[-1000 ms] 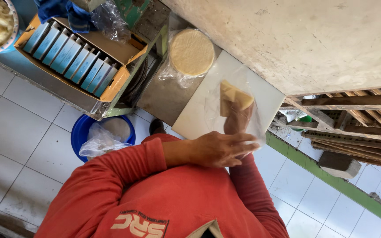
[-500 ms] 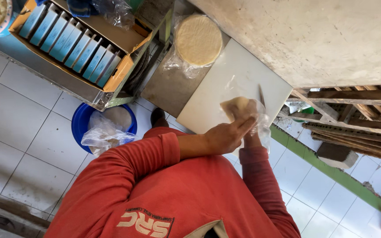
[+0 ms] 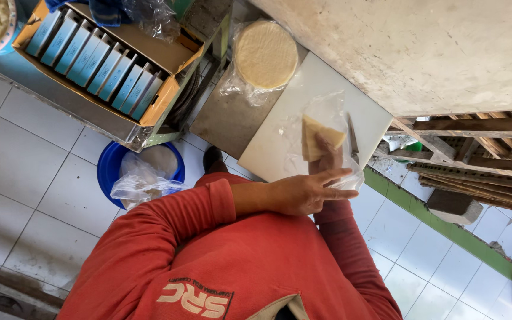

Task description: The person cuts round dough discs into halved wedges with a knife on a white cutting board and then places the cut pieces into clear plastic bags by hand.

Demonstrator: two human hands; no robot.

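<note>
A clear plastic bag [image 3: 327, 118] with pale yellow wedge-shaped pieces [image 3: 318, 135] stands over a white cutting board [image 3: 280, 139]. My right hand [image 3: 328, 159] comes up from below and grips the bag's lower part; most of that hand is hidden. My left hand [image 3: 306, 192], in a red sleeve, reaches across from the left just below the bag. Its fingers are spread flat and hold nothing, their tips near the bag's bottom edge. A knife [image 3: 352, 139] lies on the board to the right of the bag.
A round stack of pale flat sheets in plastic [image 3: 266, 54] lies beyond the board. A cardboard box of light blue cartons [image 3: 99, 62] sits to the left, above a blue bucket [image 3: 109, 172] lined with a plastic bag. Wooden planks [image 3: 475, 160] lie at the right.
My left hand has come off the bag and spread its fingers. The bag now stands higher over the board, and the view has shifted slightly.
</note>
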